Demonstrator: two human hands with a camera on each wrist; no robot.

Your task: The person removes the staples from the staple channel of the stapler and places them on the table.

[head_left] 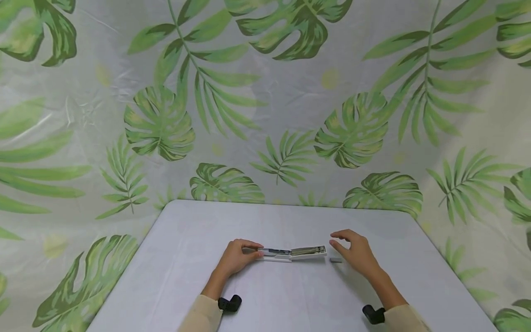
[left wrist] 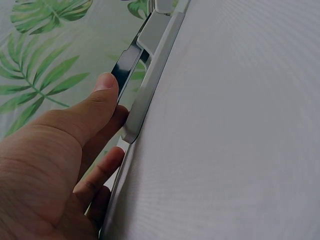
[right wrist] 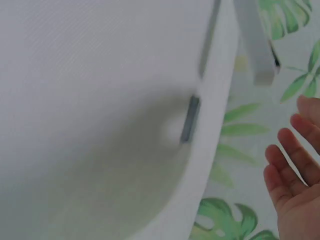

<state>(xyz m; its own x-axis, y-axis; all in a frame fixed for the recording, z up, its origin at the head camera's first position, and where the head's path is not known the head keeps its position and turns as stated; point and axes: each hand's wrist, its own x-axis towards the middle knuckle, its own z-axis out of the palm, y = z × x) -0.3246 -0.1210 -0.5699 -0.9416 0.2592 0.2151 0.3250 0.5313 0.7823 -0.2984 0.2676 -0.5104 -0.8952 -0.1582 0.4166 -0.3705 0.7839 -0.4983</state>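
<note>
A white stapler (head_left: 309, 252) lies unfolded near the middle of the table, its top swung over to the right and its metal inside showing. My left hand (head_left: 236, 256) pinches the left end of its dark metal magazine (left wrist: 128, 62) between thumb and forefinger, above the pale base (left wrist: 150, 85). Just past the stapler's right end, a small grey staple strip (head_left: 335, 260) lies on the cloth. Above and to the right of that strip is my right hand (head_left: 360, 252), fingers loosely bent and holding nothing. The right wrist view shows the strip (right wrist: 190, 119) apart from the fingers (right wrist: 285, 172).
A white cloth covers the table (head_left: 265, 299). Behind and around it hangs a pale curtain (head_left: 290, 101) printed with green leaves. A black camera band sits on each wrist, below beige sleeves (head_left: 203, 313).
</note>
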